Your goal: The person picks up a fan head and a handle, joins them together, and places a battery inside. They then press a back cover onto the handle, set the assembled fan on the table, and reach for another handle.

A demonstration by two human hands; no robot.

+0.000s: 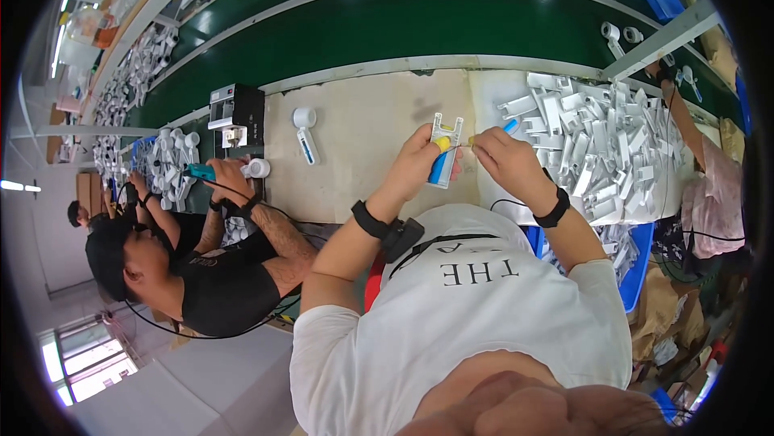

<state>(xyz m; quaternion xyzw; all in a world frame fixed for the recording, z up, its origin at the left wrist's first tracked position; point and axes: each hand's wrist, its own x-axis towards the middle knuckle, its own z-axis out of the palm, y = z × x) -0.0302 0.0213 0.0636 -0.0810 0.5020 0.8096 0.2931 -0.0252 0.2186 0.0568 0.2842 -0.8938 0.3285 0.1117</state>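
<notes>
My left hand [413, 163] is closed around a white plastic housing [448, 129], held upright above the bench in front of my shirt. A blue cylindrical cell [438, 167] shows inside the housing's lower part. Yellow covers the tip of my left thumb. Close by on the right, my right hand [509, 163] pinches what looks like a thin reddish wire beside the housing; its end is hidden by the fingers. Just above the right hand lies a small blue piece [510, 125] at the edge of a heap of white plastic housings [584, 137].
A white round-headed device [305, 137] lies on the bench [363, 129], left of my hands. Beyond it stands a black-and-silver machine [235, 123]. At left a co-worker [218, 283] holds a teal tool [200, 171]. A blue bin [638, 275] sits below the bench's right side.
</notes>
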